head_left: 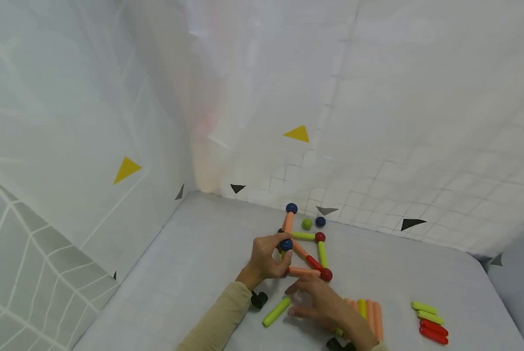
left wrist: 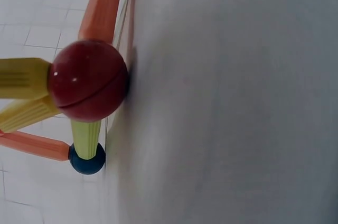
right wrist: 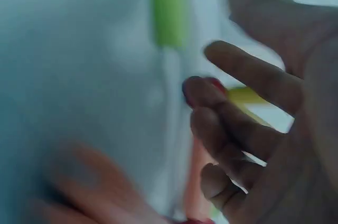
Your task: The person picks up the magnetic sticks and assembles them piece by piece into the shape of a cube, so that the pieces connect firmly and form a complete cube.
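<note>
A frame of coloured sticks and balls stands on the white table, with a red ball (head_left: 326,274) and an orange stick (head_left: 303,271) at its near side. My left hand (head_left: 266,257) pinches a dark blue ball (head_left: 285,244) of this frame between thumb and fingers. In the left wrist view, a red ball (left wrist: 88,80) joins an orange stick (left wrist: 104,7) and yellow-green sticks; the left hand is out of that picture. My right hand (head_left: 316,298) hovers with loosely bent fingers and nothing in them, near a loose lime-green stick (head_left: 276,312). Its fingers (right wrist: 253,76) also look bare in the right wrist view.
Behind the frame lie a green ball (head_left: 307,224) and a blue ball (head_left: 320,222). Orange and yellow sticks (head_left: 370,314) lie by the right forearm, short green and red sticks (head_left: 434,331) farther right. A black piece (head_left: 259,300) sits beside the left sleeve.
</note>
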`<state>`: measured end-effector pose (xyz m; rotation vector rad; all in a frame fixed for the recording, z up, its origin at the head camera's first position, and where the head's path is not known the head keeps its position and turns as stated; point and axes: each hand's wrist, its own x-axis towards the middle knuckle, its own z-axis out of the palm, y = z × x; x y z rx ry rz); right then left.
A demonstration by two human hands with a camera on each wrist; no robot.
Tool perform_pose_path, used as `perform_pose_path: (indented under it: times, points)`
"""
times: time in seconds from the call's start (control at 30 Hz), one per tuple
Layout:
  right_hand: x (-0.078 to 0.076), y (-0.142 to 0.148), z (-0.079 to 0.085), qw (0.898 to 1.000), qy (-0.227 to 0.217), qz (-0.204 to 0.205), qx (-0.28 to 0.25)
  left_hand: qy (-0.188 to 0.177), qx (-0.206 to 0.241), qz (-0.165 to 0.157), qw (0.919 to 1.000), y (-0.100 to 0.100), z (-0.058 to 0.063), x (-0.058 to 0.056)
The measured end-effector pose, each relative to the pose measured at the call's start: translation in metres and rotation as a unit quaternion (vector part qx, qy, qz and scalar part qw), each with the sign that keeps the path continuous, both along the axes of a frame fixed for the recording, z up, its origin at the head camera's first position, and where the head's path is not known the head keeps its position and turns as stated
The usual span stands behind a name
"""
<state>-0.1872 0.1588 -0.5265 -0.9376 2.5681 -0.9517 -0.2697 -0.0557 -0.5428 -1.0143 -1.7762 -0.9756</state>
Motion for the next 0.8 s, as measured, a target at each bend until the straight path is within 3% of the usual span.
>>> perform_pose_path:
  times: [0.1,0.27,0.43,0.53,0.6,0.7,0.8]
  points:
    - [0.013,-0.009,-0.018,0.999,-0.043,-0.003,0.019,-0.005,0.0,0.002,1.0,-0.003,-0.001,0.0]
    - [0.014,-0.014,-0.034,1.0,-0.012,-0.004,0.009,-0.014,0.002,-0.001,0.9999,-0.005,-0.002,0.0]
    - [0.007,0.004,-0.02,0.999,-0.028,-0.031,-0.018,-0.03,0.007,-0.018,0.9994,-0.001,-0.002,-0.001]
    - [0.001,0.025,-0.003,0.993,0.001,-0.103,-0.062,-0.02,0.011,-0.022,0.9995,0.002,-0.003,-0.001]
    - [-0.005,0.038,0.007,0.979,0.057,-0.178,-0.085,-0.013,0.014,-0.019,0.9996,0.004,-0.003,-0.001]
    - [-0.012,0.053,0.02,0.938,0.127,-0.298,-0.122,-0.005,0.022,-0.017,0.9996,0.005,-0.003,-0.001]
    - [-0.019,0.059,0.028,0.9,0.147,-0.367,-0.183,-0.005,0.031,-0.021,0.9993,0.007,-0.001,-0.001]
